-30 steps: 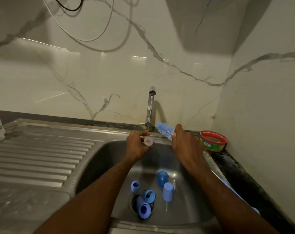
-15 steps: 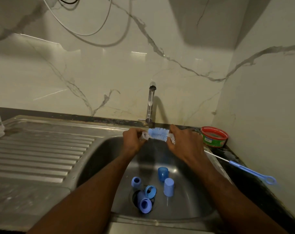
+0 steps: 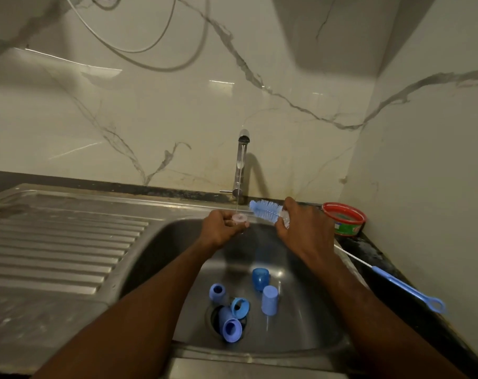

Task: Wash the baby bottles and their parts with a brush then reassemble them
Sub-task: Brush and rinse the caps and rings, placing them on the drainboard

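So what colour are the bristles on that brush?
Light blue, on the brush that the right hand grips; head view.

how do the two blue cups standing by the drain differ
The darker blue cup looks see-through and glossy and stands farther from the camera; the pale blue cup is opaque and matte, nearer the drain. Both stand upright, apparently mouth down, on the sink floor, untouched by either hand.
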A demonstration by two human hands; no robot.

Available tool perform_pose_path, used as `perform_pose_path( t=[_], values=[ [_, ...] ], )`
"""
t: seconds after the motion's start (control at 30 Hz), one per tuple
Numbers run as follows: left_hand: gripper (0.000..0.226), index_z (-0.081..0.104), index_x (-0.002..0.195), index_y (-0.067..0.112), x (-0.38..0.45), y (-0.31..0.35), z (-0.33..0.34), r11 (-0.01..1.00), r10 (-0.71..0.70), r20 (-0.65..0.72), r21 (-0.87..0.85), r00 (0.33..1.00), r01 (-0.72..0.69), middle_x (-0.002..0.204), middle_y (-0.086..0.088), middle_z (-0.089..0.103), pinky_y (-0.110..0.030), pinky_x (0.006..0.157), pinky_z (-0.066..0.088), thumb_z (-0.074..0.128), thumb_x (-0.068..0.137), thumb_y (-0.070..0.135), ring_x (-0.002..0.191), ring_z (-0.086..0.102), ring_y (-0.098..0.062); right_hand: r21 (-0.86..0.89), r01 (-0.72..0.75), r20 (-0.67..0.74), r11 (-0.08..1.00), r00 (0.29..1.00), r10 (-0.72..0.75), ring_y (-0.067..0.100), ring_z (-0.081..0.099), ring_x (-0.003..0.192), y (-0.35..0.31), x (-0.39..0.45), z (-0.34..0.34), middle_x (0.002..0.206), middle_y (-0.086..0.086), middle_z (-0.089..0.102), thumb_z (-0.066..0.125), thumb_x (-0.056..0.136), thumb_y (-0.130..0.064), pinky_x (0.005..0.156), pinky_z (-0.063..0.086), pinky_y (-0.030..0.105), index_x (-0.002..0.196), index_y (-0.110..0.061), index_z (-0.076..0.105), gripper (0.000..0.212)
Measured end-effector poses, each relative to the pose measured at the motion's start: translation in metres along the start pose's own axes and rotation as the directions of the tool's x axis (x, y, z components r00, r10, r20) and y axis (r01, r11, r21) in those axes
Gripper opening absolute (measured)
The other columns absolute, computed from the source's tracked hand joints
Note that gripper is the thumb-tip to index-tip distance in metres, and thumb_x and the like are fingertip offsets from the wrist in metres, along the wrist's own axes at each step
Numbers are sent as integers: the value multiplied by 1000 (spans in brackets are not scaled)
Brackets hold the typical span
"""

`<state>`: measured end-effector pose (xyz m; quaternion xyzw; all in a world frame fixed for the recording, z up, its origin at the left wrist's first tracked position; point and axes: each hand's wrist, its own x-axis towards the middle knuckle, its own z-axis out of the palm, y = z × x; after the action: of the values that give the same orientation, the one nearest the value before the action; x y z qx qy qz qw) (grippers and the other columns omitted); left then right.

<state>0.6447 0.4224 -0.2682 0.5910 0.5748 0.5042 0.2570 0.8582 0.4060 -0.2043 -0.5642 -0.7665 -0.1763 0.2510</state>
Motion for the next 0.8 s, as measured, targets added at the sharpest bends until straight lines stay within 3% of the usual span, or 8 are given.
perform_pose_path(
  t=[0.2, 0.3, 0.4, 0.53, 0.6, 0.67, 0.73, 0.8],
  values=[
    [22, 74, 108, 14, -5, -1, -12, 997, 8, -56, 79, 998, -4, 99, -3, 76, -31, 84, 60, 77, 89, 24, 87, 71, -9, 64, 35, -23, 997, 999, -34, 16, 54, 73, -5, 3, -6, 99, 0, 69, 58, 92, -55, 61, 41, 27, 120, -27, 51, 40],
    [26, 73, 110, 12, -5, -1, -11, 952, 85, -75, 300, 994, -59, 102, -3, 74, -20, 83, 52, 75, 91, 30, 87, 64, -6, 131, 136, 138, 982, 978, -154, 16, 61, 92, -9, 8, -1, 115, 1, 67, 59, 96, -52, 76, 43, 26, 129, -28, 52, 42],
    [24, 73, 111, 12, -6, 5, -17, 902, 188, -73, 407, 980, -143, 104, -5, 75, -10, 74, 46, 75, 91, 24, 85, 60, -1, 205, 237, 159, 949, 949, -272, 14, 61, 106, -6, 5, 0, 122, 0, 65, 59, 99, -43, 81, 33, 15, 130, -27, 57, 35],
    [21, 74, 110, 14, -2, 9, -25, 813, 218, 83, 536, 972, -228, 101, -5, 74, -36, 91, 55, 71, 94, 27, 92, 67, -14, 138, 292, 128, 946, 942, -309, 15, 62, 98, -1, 2, -1, 112, -2, 67, 55, 101, -38, 83, 44, 24, 120, -27, 63, 23],
    [29, 70, 121, 16, 1, 8, -25, 734, 196, 168, 628, 966, -259, 113, -6, 71, -37, 99, 52, 67, 96, 31, 103, 65, -17, 57, 328, 140, 943, 933, -333, 19, 63, 105, -7, 1, 2, 117, 2, 66, 54, 102, -36, 91, 48, 33, 124, -24, 62, 27],
    [34, 65, 129, 16, 3, 4, -26, 659, 206, 251, 679, 946, -323, 124, -7, 68, -33, 104, 47, 66, 98, 30, 112, 62, -18, 4, 352, 130, 936, 928, -350, 24, 66, 99, -16, -3, 6, 110, 6, 68, 54, 101, -33, 83, 52, 42, 122, -22, 62, 25],
    [33, 65, 129, 14, 2, 2, -28, 659, 275, 286, 639, 918, -396, 126, -8, 68, -28, 103, 45, 66, 98, 26, 113, 62, -18, -20, 272, 46, 962, 961, -271, 20, 66, 81, -19, -5, 9, 90, -3, 68, 57, 97, -40, 69, 54, 39, 106, -30, 64, 15],
    [28, 69, 123, 16, 0, 2, -31, 617, 438, 248, 616, 864, -490, 117, -6, 72, -27, 97, 47, 68, 96, 25, 107, 65, -15, 238, -88, 195, 967, 980, 41, 16, 63, 79, -21, 1, 8, 85, -5, 65, 67, 90, -45, 70, 54, 36, 95, -29, 64, 18]
  ],
)
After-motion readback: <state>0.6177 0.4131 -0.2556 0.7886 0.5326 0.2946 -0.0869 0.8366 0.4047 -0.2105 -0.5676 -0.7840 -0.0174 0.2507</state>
